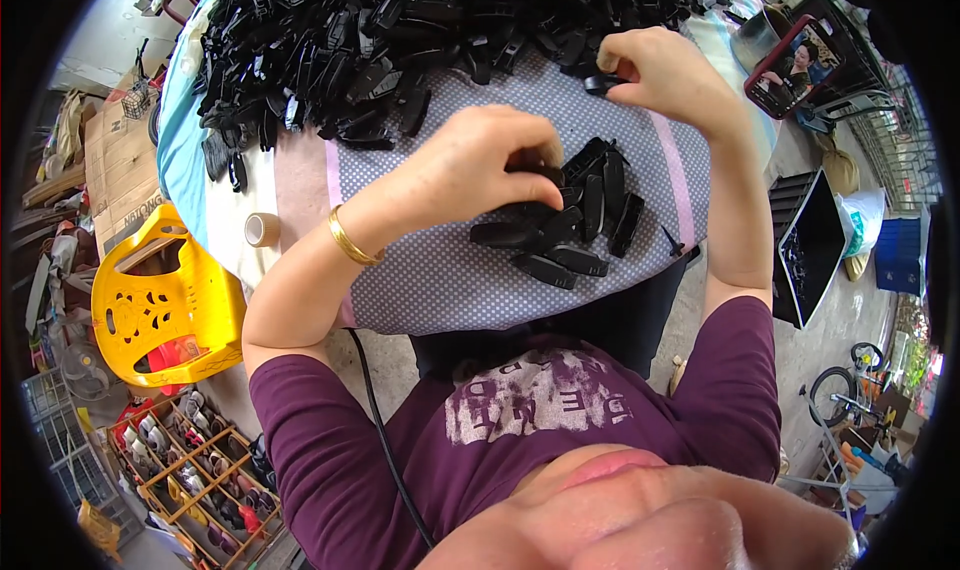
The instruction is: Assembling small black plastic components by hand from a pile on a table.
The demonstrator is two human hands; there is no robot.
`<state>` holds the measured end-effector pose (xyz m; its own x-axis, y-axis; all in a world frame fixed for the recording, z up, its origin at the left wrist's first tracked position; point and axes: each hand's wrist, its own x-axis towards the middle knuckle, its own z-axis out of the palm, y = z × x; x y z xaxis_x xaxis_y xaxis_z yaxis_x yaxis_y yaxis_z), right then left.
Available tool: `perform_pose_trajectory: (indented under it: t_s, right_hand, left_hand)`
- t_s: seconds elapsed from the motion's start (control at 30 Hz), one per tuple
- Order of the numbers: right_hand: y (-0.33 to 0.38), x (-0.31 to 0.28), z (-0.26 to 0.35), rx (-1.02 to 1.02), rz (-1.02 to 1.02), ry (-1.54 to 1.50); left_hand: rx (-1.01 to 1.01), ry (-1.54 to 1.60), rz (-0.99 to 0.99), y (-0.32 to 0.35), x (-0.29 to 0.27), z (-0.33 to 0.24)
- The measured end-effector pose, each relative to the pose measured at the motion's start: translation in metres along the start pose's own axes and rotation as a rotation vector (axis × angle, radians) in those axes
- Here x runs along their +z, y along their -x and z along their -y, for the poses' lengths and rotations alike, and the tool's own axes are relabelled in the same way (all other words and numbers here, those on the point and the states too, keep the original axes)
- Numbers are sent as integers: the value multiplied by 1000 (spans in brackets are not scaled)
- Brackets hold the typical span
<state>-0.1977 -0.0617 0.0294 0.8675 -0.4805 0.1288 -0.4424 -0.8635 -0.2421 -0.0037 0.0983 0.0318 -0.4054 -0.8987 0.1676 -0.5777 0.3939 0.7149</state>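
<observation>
Centre of the frame: the left hand (480, 165), a gold bangle (352, 240) on its wrist, sat curled over the top edge of a small heap of flat black plastic clips (570, 225), fingers closed on one piece there. That heap lay on a grey dotted cloth with pink stripes (450, 270), which covered the table in the middle of the picture.

Up in the upper right, the right hand (655, 70) pinched a single small black plastic piece (600, 84) between thumb and fingertips, right at the near edge of the big pile of black plastic parts (400, 30), which filled the whole top of the frame.

A roll of beige tape (262, 229) rested on the cloth at centre left, well apart from both hands. Beyond the table edge, lower left, stood a yellow plastic chair (165, 305). At the upper right a phone in a red case (793, 65) leaned upright with its screen lit. A black tray (812, 245) sat off the right edge of the table.
</observation>
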Motion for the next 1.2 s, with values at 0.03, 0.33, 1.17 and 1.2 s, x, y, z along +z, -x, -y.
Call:
perform_pose_trajectory:
  t_s: [0.03,0.33,1.17,1.2]
  right_hand:
    - [-2,1,9,-7,14,10]
    - [-12,12,28,-116,-299,-189]
    - [-28,41,20,0,-425,-984]
    - [-27,41,18,20,-434,-961]
  left_hand:
    - [106,-39,-2,0,5,5]
    - [-3,-536,-509,-27,-6,53]
    - [-187,688,-524,-48,3,40]
    - [-225,713,-535,-48,2,39]
